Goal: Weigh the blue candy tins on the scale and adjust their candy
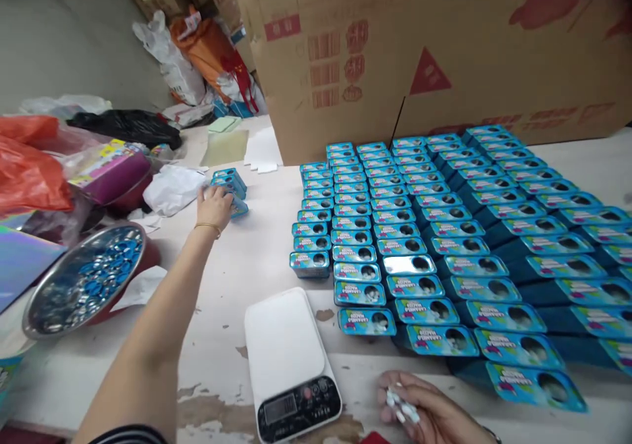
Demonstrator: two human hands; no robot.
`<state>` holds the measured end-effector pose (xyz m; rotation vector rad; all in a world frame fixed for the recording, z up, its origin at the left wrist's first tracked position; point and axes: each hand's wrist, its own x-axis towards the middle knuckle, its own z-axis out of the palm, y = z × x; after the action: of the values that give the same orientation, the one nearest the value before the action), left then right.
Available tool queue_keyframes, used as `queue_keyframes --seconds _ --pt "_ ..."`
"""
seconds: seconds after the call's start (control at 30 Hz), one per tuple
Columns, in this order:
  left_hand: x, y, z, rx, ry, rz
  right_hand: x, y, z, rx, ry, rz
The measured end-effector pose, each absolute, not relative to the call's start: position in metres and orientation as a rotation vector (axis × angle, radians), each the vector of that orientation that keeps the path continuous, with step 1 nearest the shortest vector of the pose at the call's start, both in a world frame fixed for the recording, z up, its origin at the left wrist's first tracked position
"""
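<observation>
Small blue tins [231,187], a little stack of them, sat on the surface [237,266] far out to the left, and the left hand [213,208] lay on the stack's near side with its fingers [223,197] curled around one tin; whether that tin was truly gripped or only touched could not be told. A thin gold bracelet [207,227] circled that wrist. Just left of those fingers lay crumpled white paper [172,188], and beyond it a purple box [111,170] and orange plastic bags [27,164]. Nearer the body than the left hand, a round metal bowl [86,279] held many small blue pieces.

The right hand [427,411] rested low, close to the body, palm up, its fingers loosely cupped around a few small white pieces [399,406]. Just left of it stood a white kitchen scale [289,358], its platform bare and its dark display toward the person. Directly beyond the right fingers spread a large block of blue tins in rows [444,233], each with a printed lid and a round window; one tin in the block showed a plain silver lid [409,264]. Behind the rows, well away from both hands, a big cardboard box [434,49] stood on the surface.
</observation>
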<state>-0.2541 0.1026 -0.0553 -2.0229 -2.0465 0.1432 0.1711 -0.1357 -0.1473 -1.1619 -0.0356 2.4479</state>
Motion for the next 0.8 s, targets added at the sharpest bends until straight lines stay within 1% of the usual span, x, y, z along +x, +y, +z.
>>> queue_keyframes --seconds 0.1,0.23,0.33,0.47,0.53,0.63,0.7,0.8 --pt "-0.223 0.043 -0.027 -2.155 -1.985 0.263 0.17 -0.136 -0.141 -1.194 -0.01 2.395" --pt "-0.158 -0.046 0.002 -2.394 -1.835 0.398 0.169 -0.139 -0.139 -1.171 -0.018 2.323" --pt "-0.114 -0.091 0.003 -2.554 -1.78 0.445 0.168 -0.145 -0.138 -1.14 -0.048 2.354" --pt "-0.086 -0.113 -0.009 -2.604 -1.753 0.533 0.172 -0.157 -0.134 -1.114 -0.064 2.379" --pt "-0.086 -0.117 -0.009 -2.619 -1.744 0.425 0.175 -0.164 -0.13 -1.118 -0.081 2.38" --pt "-0.102 -0.13 -0.001 -2.568 -1.812 0.012 0.179 -0.174 -0.126 -1.117 -0.141 2.364" --pt "-0.12 -0.144 0.001 -2.434 -1.933 -0.265 0.181 -0.18 -0.126 -1.109 -0.201 2.352" --pt "-0.152 -0.173 -0.016 -2.2 -2.155 -0.552 0.18 -0.185 -0.125 -1.141 -0.313 2.347"
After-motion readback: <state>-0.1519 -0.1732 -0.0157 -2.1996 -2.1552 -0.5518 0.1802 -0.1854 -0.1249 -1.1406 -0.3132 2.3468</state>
